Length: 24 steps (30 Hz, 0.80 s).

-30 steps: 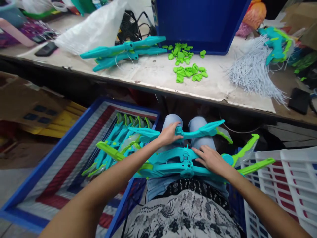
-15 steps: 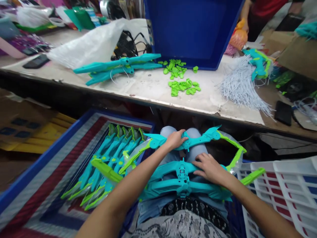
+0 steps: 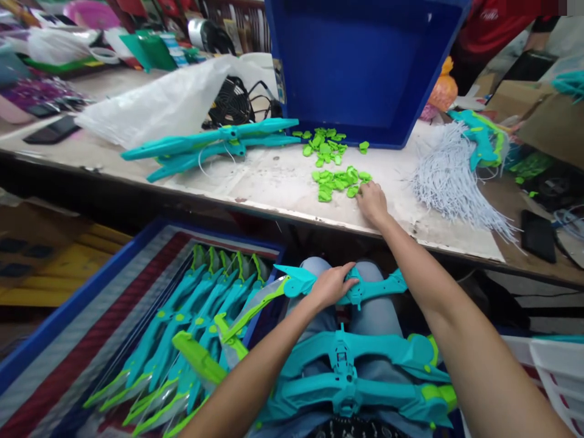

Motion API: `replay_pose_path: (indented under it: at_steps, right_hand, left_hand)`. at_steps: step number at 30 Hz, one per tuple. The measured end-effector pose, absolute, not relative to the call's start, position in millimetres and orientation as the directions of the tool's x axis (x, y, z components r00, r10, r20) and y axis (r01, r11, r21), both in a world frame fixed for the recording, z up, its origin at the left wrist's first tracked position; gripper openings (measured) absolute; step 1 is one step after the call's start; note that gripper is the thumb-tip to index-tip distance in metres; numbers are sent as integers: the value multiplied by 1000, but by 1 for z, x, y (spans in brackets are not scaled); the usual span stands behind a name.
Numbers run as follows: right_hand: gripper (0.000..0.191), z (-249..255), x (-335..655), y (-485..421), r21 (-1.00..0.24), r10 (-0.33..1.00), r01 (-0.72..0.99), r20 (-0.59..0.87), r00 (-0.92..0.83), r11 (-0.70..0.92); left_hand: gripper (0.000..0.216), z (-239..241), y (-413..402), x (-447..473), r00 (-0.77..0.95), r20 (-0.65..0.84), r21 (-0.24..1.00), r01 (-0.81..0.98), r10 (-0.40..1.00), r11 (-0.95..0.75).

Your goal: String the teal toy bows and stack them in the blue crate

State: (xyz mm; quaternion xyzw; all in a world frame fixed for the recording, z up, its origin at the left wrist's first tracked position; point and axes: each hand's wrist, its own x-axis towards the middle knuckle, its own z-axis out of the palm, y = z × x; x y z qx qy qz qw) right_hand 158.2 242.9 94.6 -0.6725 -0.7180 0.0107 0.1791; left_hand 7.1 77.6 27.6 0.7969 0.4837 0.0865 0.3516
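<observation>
My left hand point(image 3: 332, 285) is closed around the middle of a teal plastic toy bow piece point(image 3: 301, 280) with a lime-green arm, lying across my knees. My right hand point(image 3: 373, 204) is stretched out to the table, its fingers bent together at the right edge of a pile of small lime-green plastic pieces point(image 3: 337, 179); the fingertips pinch at one of them, partly hidden. Another small green heap point(image 3: 323, 146) lies just behind. Two joined teal bow bodies point(image 3: 344, 371) rest on my lap, nearer to me than the piece in my left hand.
A blue crate point(image 3: 27, 353) at the left holds several teal-and-green bows point(image 3: 182, 310). On the table stand a large blue bin point(image 3: 347, 67), more teal bow parts point(image 3: 219, 143), a small black fan point(image 3: 230, 103) and a bundle of pale strings point(image 3: 442, 170). A white basket point(image 3: 556, 365) sits at right.
My right hand has left the bow parts on my lap and reached forward to the green pieces on the table. My left hand still grips the teal bow piece.
</observation>
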Motion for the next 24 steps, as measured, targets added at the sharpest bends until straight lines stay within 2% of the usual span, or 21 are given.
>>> replay_pose_path:
  at_steps: [3,7,9,15,21,24]
  right_hand:
    - [25,102,177,233,-336,971,928,225,-84,158]
    - [21,113,219,211,-363,925,866,-29,-378,343]
    - [19,113,234,202,-380,888,841,-95,-450,385]
    - [23,96,238,178,-336,934,878,223,-278,341]
    - [29,91,234,152,-193,894,883,232,-382,428]
    - [30,86,225,125,-276,875,842,296,-384,463]
  left_hand:
    - [51,27,82,5,529,-214,696,673,821,-252]
    - [50,24,86,4,555,-231,751,624,799,-216]
    - [51,24,87,5,553,-221,769,605,803,-206]
    - [43,28,91,13,488,-167,772,605,857,-194]
    - [37,30,111,12,555,-168,780,580,815,-235]
    - [39,33,118,9,614,-209,832,521,761,-192]
